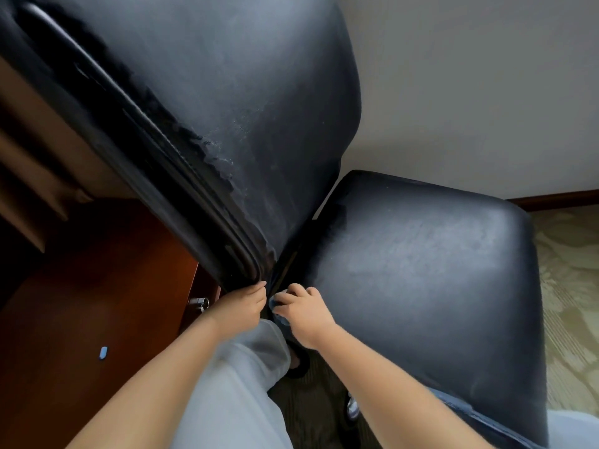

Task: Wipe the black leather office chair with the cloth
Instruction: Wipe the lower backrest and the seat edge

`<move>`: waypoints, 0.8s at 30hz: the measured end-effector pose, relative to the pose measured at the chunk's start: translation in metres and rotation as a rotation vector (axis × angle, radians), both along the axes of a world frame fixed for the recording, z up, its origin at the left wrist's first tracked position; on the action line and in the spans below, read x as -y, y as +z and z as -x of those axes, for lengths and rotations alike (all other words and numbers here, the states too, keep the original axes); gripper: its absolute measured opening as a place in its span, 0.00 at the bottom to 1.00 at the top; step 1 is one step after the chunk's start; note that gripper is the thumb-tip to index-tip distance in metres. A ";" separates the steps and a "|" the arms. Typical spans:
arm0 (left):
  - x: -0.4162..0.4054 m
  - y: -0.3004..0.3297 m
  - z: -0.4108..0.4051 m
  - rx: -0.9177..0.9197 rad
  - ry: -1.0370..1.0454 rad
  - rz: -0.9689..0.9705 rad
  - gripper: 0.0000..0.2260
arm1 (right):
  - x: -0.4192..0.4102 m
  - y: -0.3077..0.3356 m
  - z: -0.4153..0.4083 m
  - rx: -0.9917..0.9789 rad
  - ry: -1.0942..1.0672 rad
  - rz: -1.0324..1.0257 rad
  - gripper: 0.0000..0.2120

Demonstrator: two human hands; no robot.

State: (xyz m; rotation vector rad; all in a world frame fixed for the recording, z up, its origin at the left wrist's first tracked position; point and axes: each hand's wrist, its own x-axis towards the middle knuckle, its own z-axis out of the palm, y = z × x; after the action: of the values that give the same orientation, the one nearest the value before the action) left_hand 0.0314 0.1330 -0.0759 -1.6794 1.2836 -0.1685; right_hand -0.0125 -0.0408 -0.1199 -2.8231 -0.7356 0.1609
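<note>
The black leather office chair fills the view: its worn, cracked backrest slants from the upper left, and its seat lies to the right. My left hand grips the lower corner of the backrest edge. Beside it, my right hand is closed on a bluish cloth, pressed at the near corner of the seat by the gap between seat and backrest. Most of the cloth is hidden under my fingers.
A reddish wooden desk stands at left with a small blue object on it and a metal lock on its front. My grey trouser leg is below. Patterned carpet and a white wall lie to the right.
</note>
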 end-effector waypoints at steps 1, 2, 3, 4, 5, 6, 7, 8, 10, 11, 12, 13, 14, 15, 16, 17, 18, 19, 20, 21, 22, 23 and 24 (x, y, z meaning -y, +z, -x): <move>-0.001 0.001 -0.002 0.001 -0.011 -0.001 0.06 | -0.003 -0.001 0.002 0.003 0.010 0.006 0.19; -0.002 0.003 -0.003 0.003 -0.014 -0.011 0.06 | -0.003 0.000 0.000 0.002 0.029 0.011 0.19; -0.002 0.004 -0.003 0.011 -0.022 -0.020 0.06 | -0.001 0.003 -0.005 0.000 0.051 0.018 0.18; -0.003 0.004 -0.004 0.019 -0.033 -0.030 0.06 | -0.001 0.006 -0.010 0.003 0.061 0.031 0.18; -0.003 0.003 -0.005 0.018 -0.050 -0.031 0.06 | -0.001 0.007 -0.015 0.012 0.048 0.040 0.17; -0.003 0.003 -0.006 0.011 -0.059 -0.029 0.06 | -0.003 0.007 -0.017 0.012 0.011 0.040 0.17; -0.002 0.003 -0.007 0.005 -0.067 -0.025 0.07 | -0.007 0.005 -0.016 0.001 -0.024 0.041 0.17; -0.001 0.004 -0.007 0.003 -0.070 -0.014 0.07 | -0.011 0.003 -0.015 -0.010 -0.036 0.057 0.17; 0.000 0.008 -0.006 -0.013 -0.089 0.031 0.07 | -0.016 0.001 -0.015 -0.029 0.001 0.098 0.17; 0.001 0.009 -0.005 -0.021 -0.104 0.049 0.07 | -0.014 0.003 -0.017 -0.037 0.023 0.099 0.17; 0.001 0.011 -0.005 -0.021 -0.116 0.050 0.06 | -0.011 0.004 -0.020 -0.045 0.038 0.092 0.17; 0.000 0.012 -0.005 -0.017 -0.132 0.044 0.06 | -0.008 0.005 -0.021 -0.046 0.042 0.081 0.18; 0.000 0.013 -0.005 -0.014 -0.143 0.033 0.06 | -0.006 0.005 -0.021 -0.038 0.037 0.070 0.19; -0.001 0.014 -0.005 -0.013 -0.150 0.023 0.07 | -0.006 0.003 -0.019 -0.030 0.026 0.055 0.19; -0.002 0.015 -0.004 -0.009 -0.157 0.006 0.07 | -0.007 0.001 -0.017 -0.030 0.014 0.044 0.20; -0.003 0.016 -0.004 -0.004 -0.168 -0.010 0.07 | -0.009 0.000 -0.015 -0.040 0.000 0.036 0.19; -0.005 0.018 -0.004 0.007 -0.176 -0.031 0.08 | -0.010 0.001 -0.015 -0.058 -0.014 0.032 0.19; -0.006 0.019 -0.003 0.019 -0.190 -0.046 0.08 | -0.011 0.003 -0.016 -0.080 -0.022 0.031 0.19; -0.007 0.020 -0.002 0.030 -0.204 -0.054 0.08 | -0.010 0.007 -0.018 -0.087 -0.019 0.037 0.19; -0.007 0.021 -0.002 0.030 -0.213 -0.049 0.08 | -0.009 0.009 -0.020 -0.074 -0.006 0.051 0.19; -0.007 0.021 -0.001 0.026 -0.211 -0.046 0.08 | -0.009 0.009 -0.020 -0.050 0.005 0.069 0.19; -0.007 0.021 -0.001 0.023 -0.215 -0.042 0.08 | -0.010 0.008 -0.019 -0.033 0.009 0.077 0.18; -0.007 0.021 -0.001 0.025 -0.219 -0.041 0.08 | -0.011 0.007 -0.016 -0.027 0.013 0.082 0.18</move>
State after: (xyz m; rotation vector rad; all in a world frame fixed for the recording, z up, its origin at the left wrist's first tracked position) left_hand 0.0326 0.1397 -0.0544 -1.4957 1.4406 -0.2906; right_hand 0.0036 -0.0293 -0.1124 -2.8877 -0.7581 0.2364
